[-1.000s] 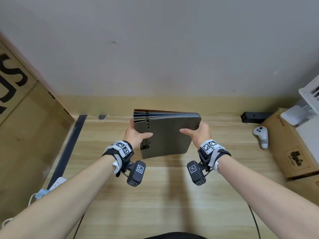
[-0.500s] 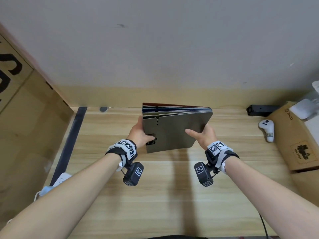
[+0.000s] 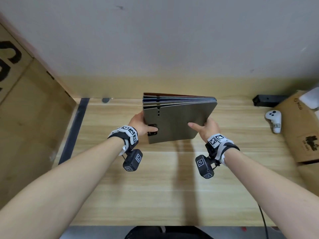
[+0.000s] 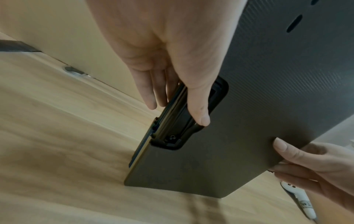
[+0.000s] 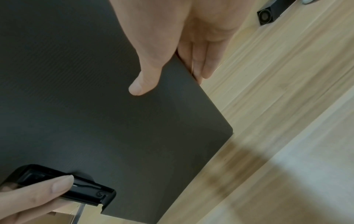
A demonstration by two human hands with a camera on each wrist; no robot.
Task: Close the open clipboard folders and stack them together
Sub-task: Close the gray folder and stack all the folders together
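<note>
Wall (image 3: 155, 40) fills the back, pale. Desk (image 3: 155, 187), light wood, runs below it. Big cardboard box (image 3: 25, 118) stands at the left, another box (image 3: 303, 131) at the right edge. Folders (image 3: 177, 118), closed and bunched into one stack, are held up on edge above the far middle of the desk, grey cover facing the person, blue and brown covers behind, edges fanned slightly at the left; lower edge looks just off the desk, hard to tell. Left hand (image 3: 140, 124) grips the stack's left edge, thumb (image 4: 199, 109) on the black clip (image 4: 184, 121), fingers (image 4: 151, 94) behind the stack. Right hand (image 3: 207, 128) pinches the right edge, thumb (image 5: 141, 84) flat on the grey cover, fingers (image 5: 203, 63) wrapped behind. Both wrists carry marker bands with a small black camera hung below. White controller (image 3: 274, 120) lies on the desk at the right, well apart from the stack, near the right box. Black block (image 3: 265, 100) sits at the desk's back right against the wall.
</note>
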